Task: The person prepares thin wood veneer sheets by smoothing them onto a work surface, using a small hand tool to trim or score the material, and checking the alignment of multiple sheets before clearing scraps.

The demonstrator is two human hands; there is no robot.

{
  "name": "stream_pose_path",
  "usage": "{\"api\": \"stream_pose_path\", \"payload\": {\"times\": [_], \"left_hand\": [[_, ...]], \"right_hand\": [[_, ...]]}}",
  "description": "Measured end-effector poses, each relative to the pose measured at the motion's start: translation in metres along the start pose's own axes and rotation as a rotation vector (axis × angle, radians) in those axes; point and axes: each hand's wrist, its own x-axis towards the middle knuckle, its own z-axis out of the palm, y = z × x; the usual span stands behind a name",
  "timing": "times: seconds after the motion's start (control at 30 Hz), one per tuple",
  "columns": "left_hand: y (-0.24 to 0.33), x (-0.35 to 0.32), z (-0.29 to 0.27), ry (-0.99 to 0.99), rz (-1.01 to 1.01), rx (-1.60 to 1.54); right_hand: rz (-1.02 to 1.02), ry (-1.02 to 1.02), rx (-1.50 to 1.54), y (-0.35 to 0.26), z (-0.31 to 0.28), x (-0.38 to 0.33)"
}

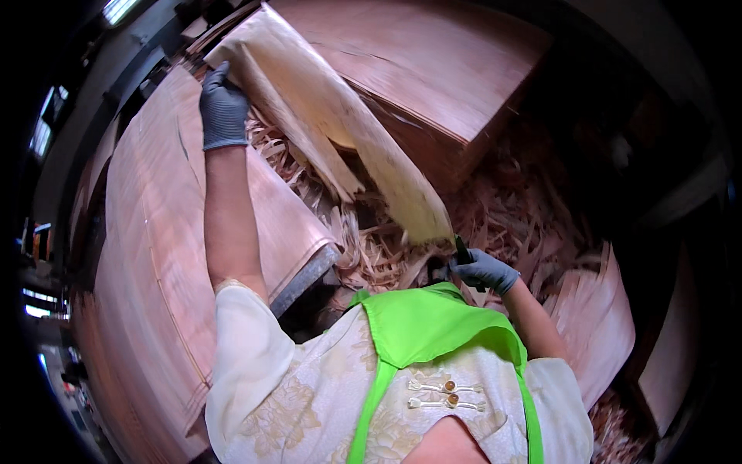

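My left hand (224, 108), in a grey knit glove, is closed on the far end of a long pale veneer strip (332, 93). The strip slants down to the right, and a torn, narrower piece (297, 127) hangs along its left side. At the strip's near end is my right hand (485, 272), also gloved. Its fingers are wrapped round a dark, narrow tool (462, 249) that points up at the strip's ragged edge. The frame does not show clearly whether the tool touches the strip or what its full shape is.
A wide stack of veneer sheets (154, 232) lies on the left, above a grey metal edge (305, 278). Another thick veneer stack (433, 62) stands at the far side. Curled wood scraps (510, 209) heap between them. More veneer pieces (599, 325) lean at the right.
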Motion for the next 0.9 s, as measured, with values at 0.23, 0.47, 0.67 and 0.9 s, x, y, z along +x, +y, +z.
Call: {"api": "stream_pose_path", "payload": {"times": [0.23,0.47,0.67,0.9], "left_hand": [[0.033,0.035,-0.002,0.057,0.263,0.135],[-0.025,0.041,0.013,0.218,0.526,0.158],[-0.097,0.049,-0.010,0.505,0.554,1.273],[-0.139,0.078,-0.097,0.486,0.259,0.018]], "right_hand": [[-0.224,0.247,-0.355,-0.022,-0.135,0.078],[-0.682,0.126,-0.340,-0.205,-0.042,0.200],[-1.085,0.134,-0.531,-0.369,0.024,0.316],[-0.124,-0.497,-0.582,-0.429,0.021,0.509]]}}
